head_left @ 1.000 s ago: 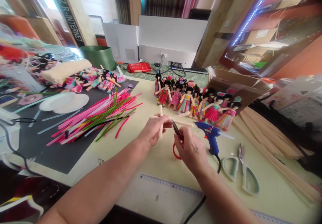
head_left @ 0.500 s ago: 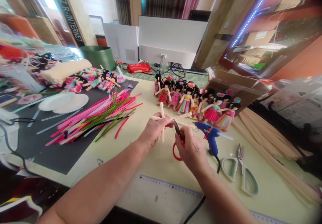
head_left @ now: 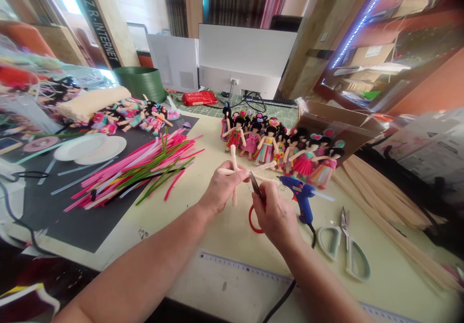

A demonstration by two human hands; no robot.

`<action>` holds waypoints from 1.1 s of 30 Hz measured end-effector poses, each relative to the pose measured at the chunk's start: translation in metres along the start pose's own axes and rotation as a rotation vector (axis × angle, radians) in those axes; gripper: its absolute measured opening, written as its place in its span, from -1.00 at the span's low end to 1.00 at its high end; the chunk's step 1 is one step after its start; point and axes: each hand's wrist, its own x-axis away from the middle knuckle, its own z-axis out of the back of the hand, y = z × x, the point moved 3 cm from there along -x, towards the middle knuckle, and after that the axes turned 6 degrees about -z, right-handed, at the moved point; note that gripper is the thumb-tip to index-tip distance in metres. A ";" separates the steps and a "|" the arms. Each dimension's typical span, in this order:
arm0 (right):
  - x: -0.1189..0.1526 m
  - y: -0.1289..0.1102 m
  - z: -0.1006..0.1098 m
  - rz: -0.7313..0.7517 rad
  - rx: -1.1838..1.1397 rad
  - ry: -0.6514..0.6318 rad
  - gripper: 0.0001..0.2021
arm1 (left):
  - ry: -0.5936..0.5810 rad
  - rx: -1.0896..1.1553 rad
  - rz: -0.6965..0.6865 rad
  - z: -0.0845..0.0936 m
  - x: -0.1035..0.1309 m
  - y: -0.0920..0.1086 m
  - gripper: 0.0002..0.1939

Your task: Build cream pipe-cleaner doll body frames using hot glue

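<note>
My left hand [head_left: 222, 187] pinches a cream pipe-cleaner figure [head_left: 234, 154] with crossing fuzzy limbs, over the middle of the table. My right hand [head_left: 277, 214] is closed around a pair of scissors [head_left: 255, 185]; a red finger loop shows below the fingers. The dark blades point up towards the figure, close to my left fingertips. Whether they touch a limb cannot be made out. One limb reaches right, passing behind my right hand. Just right of that hand lies a blue glue gun [head_left: 302, 195].
Finished pipe-cleaner dolls [head_left: 266, 144] stand behind my hands, beside a cardboard box [head_left: 337, 124]. Pink and green pipe cleaners [head_left: 134, 173] lie left, near white plates [head_left: 101, 149]. Larger scissors [head_left: 346, 241] and cream strips [head_left: 384, 202] lie right. A ruler [head_left: 246, 267] lies in front.
The view has shifted very slightly. Both hands, the pipe-cleaner figure and the scissors keep nearly the same positions.
</note>
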 end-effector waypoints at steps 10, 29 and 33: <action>-0.002 0.003 0.005 -0.096 0.028 -0.101 -0.89 | -0.041 -0.109 -0.071 -0.002 0.002 0.004 -0.76; -0.002 0.002 0.008 -0.171 0.021 -0.226 -0.91 | -0.034 -0.314 -0.155 -0.002 0.005 0.004 -0.80; -0.002 0.003 0.006 -0.155 -0.066 -0.221 -0.91 | -0.040 -0.286 -0.157 -0.003 0.005 0.003 -0.79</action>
